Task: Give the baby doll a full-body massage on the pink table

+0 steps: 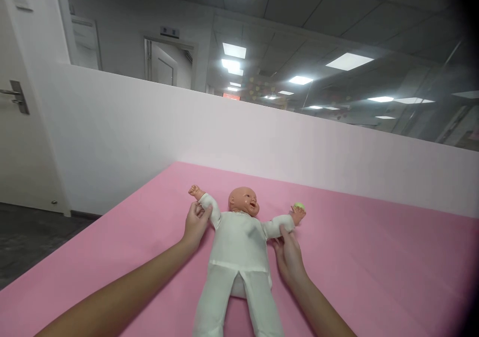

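Observation:
A baby doll [241,239] with a white cloth body lies on its back on the pink tabletop [355,267], its head turned to the right. Both of its arms are spread out and raised to the sides. My left hand [196,223] grips the doll's arm on the left side, thumb and fingers around the white sleeve. On the other side, my right hand [289,253] holds the opposite arm near the wrist, the thumb over the sleeve and the fingers partly hidden beneath it. The doll's lower legs run out of view at the bottom.
A small light-green round thing [299,205] lies just behind the doll's hand on the right. A low white wall [262,137] borders the table's far side. To the left are a door [22,127] and dark floor [22,242].

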Demonstrator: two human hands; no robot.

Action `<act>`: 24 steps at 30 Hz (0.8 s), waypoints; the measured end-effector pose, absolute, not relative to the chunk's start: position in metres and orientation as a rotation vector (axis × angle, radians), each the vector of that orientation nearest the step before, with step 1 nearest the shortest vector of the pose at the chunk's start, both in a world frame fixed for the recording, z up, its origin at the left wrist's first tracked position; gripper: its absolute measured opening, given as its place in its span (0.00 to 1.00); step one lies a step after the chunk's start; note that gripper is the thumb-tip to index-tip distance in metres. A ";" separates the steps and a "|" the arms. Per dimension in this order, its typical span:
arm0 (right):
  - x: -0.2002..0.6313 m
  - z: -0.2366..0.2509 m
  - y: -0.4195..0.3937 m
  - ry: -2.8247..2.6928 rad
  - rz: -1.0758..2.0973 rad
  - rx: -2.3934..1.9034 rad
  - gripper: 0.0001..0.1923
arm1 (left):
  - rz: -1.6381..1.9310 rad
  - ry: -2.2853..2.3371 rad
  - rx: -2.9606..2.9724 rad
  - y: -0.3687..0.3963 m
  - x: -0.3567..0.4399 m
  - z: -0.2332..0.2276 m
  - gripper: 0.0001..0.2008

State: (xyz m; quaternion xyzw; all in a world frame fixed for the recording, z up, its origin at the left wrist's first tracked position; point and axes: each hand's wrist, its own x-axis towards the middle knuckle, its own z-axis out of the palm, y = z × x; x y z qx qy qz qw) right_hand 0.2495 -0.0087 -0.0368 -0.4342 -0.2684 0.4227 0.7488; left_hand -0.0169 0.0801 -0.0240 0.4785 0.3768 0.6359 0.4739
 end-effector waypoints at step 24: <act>0.234 -0.027 -0.024 -1.390 0.457 -1.093 0.14 | 1.405 0.970 2.086 0.058 -0.009 -0.010 0.17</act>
